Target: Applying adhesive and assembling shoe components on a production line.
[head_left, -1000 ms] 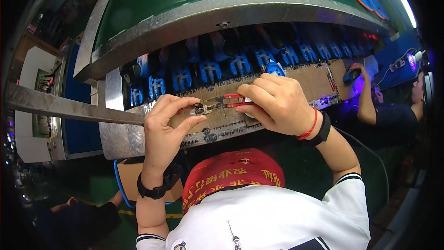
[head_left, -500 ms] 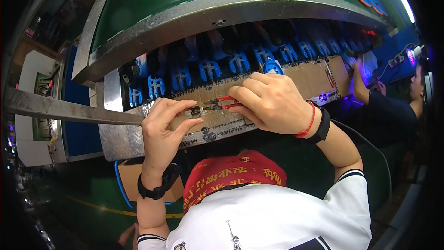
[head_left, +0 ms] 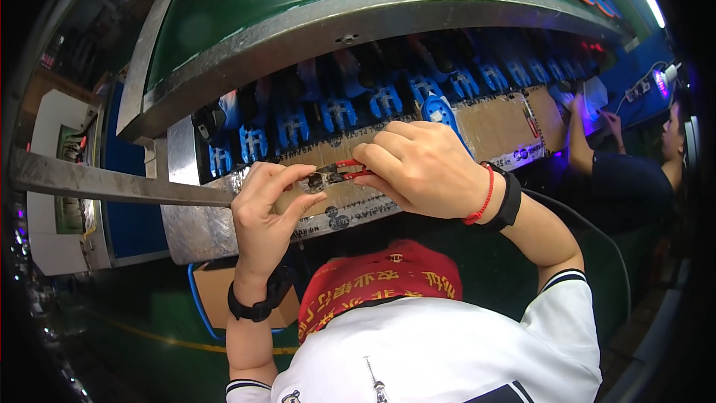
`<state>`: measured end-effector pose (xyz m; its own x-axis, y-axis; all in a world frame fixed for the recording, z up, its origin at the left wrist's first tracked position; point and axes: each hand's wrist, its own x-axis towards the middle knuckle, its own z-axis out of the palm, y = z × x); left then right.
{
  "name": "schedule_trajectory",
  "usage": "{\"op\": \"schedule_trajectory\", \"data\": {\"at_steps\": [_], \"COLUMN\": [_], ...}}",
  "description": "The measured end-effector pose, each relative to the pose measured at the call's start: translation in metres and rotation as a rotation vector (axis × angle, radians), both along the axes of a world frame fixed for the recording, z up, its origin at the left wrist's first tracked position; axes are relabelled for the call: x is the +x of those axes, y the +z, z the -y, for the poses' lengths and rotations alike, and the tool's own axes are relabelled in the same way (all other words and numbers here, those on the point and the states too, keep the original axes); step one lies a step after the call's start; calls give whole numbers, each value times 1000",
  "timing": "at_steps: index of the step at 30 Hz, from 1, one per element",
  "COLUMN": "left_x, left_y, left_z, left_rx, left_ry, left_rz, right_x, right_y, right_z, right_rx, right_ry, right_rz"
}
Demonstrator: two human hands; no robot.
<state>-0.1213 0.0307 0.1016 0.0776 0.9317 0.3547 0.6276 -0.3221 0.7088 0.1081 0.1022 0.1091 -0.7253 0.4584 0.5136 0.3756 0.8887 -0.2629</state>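
Head view: left hand fingers pinch a small metal part at its left end; right hand fingers press together around red-handled pliers, gripping it from the right. Long axis runs left-right, between both hands, above the cardboard strip.
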Motion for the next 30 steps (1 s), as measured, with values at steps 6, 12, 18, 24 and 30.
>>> {"op": "schedule_trajectory", "data": {"at_steps": [6, 12, 18, 24, 30], "left_x": [-2, -6, -6, -5, -7], "left_y": [3, 2, 1, 1, -1], "left_z": [0, 3, 3, 3, 5], "left_rx": [15, -16, -39, -51, -59], "left_ry": [1, 41, 44, 44, 55], "left_rz": [-57, -28, 24, 44, 60], "right_x": [1, 6, 5, 1, -3], "right_y": [11, 14, 15, 15, 13], "right_z": [1, -3, -5, -4, -4], "right_rx": [23, 9, -28, 22, 48], "right_ry": [-34, -19, 7, 12, 22], "right_rz": [124, 108, 55, 77, 49]}}
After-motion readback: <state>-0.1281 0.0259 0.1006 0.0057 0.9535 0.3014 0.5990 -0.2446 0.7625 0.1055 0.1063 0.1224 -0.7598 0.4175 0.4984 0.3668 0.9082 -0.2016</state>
